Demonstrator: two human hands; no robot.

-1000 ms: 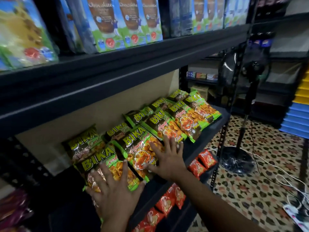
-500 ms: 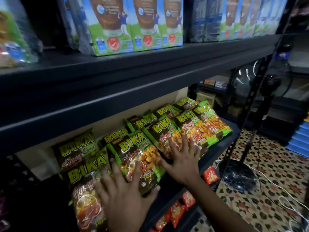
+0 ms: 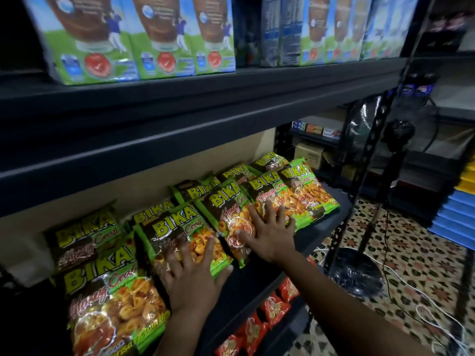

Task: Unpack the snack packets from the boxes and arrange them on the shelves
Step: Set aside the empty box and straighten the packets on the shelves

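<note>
Two rows of green-and-brown glossy Bika Honey Crab snack packets lie overlapped on the dark metal middle shelf, running leftmost near corner to far right. Left hand flat, fingers spread, pressing the second front packet. Right hand likewise flat and splayed, across the next two front packets. Above, green-and-blue chocolate drink cartons. Below right, red foil snack bags on the lower shelf; patterned tile floor beyond.

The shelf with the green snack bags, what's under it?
Under the shelf sits a lower shelf with red snack packets standing in a row. The shelf and the right arm cover the rest of that row, so how many there are cannot be seen.
</note>
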